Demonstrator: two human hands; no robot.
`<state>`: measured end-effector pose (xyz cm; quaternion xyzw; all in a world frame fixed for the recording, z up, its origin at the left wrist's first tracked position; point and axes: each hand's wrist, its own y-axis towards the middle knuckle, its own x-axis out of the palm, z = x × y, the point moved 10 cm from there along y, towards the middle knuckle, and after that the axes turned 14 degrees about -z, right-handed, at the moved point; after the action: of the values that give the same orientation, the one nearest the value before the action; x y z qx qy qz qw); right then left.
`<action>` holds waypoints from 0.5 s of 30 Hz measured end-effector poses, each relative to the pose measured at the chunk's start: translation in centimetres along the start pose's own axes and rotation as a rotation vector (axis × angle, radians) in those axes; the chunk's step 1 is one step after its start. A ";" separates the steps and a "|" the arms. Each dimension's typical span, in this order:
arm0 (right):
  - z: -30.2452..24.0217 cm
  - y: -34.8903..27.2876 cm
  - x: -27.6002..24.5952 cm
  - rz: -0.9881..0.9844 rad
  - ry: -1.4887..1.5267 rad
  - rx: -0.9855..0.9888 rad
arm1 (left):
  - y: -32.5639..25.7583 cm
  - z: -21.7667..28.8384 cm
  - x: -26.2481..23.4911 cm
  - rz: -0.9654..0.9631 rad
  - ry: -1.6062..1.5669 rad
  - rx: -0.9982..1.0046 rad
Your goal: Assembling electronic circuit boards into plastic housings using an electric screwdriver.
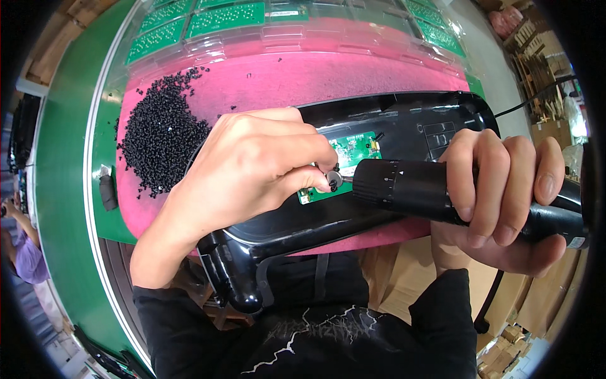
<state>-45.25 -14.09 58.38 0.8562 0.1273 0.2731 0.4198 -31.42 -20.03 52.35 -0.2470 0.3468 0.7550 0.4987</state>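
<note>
My right hand (505, 189) is wrapped round a black electric screwdriver (404, 186), held nearly level with its bit toward the left. Around the bit sits a round silver piece (334, 178) with small black screws clinging to it. The thumb and forefinger of my left hand (252, 158) are closed at that silver piece, pinching at a small black screw; the fingers partly hide it. Behind the bit, a green circuit board (358, 148) lies in a black plastic housing (410, 110). My left hand and the screwdriver cover part of the board.
A heap of small black screws (158, 132) lies on the pink mat (271, 79) to the left. Clear plastic trays with green circuit boards (227, 20) stand at the back. A dark roll (108, 189) sits on the green table edge. Another person (31, 256) is far left.
</note>
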 end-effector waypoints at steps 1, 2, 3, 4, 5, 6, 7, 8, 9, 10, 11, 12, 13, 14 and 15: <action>0.1 0.1 0.0 0.001 0.003 0.001 | -0.1 0.0 0.0 0.001 -0.006 0.004; 0.3 0.2 0.2 -0.025 -0.015 0.030 | -0.2 0.0 0.0 0.002 -0.011 0.007; 0.5 0.3 0.4 -0.050 -0.042 0.059 | -0.1 0.0 0.1 0.001 -0.013 0.012; 0.4 0.3 0.4 -0.049 -0.047 0.058 | -0.1 -0.1 0.2 -0.001 0.000 0.002; 0.8 0.3 0.6 -0.070 -0.067 0.088 | -0.1 -0.1 0.4 -0.003 0.013 -0.009; 1.1 0.2 0.7 -0.091 -0.082 0.118 | -0.1 0.0 0.4 -0.003 0.014 -0.010; 1.3 0.3 0.9 -0.120 -0.089 0.149 | -0.2 0.1 0.3 0.012 0.049 -0.018; 1.2 0.2 0.9 -0.119 -0.086 0.150 | -0.2 0.2 0.2 0.027 0.085 -0.025; 1.1 0.0 0.7 -0.061 -0.117 0.166 | -0.2 0.3 0.1 0.029 0.086 -0.025; 1.0 -0.1 0.3 -0.004 -0.148 0.183 | -0.2 0.4 -0.2 0.043 0.101 -0.027; 0.8 0.0 0.2 -0.006 -0.147 0.184 | -0.2 0.5 -0.5 0.058 0.117 -0.029; 1.4 0.0 0.2 -0.044 -0.150 0.253 | -0.3 0.4 -0.7 0.058 0.116 -0.034; 2.2 -0.1 0.3 -0.083 -0.153 0.322 | -0.5 -0.1 -1.0 0.075 0.112 -0.088; 2.5 -0.2 0.4 -0.084 -0.148 0.326 | -0.7 -0.7 -1.3 0.092 0.108 -0.141; 3.2 -0.5 0.8 -0.114 -0.133 0.381 | -0.8 -0.7 -1.7 0.130 0.124 -0.154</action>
<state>-42.76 -15.56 56.68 0.9276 0.1971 0.1626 0.2726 -30.02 -21.39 52.91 -0.3079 0.3333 0.7935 0.4056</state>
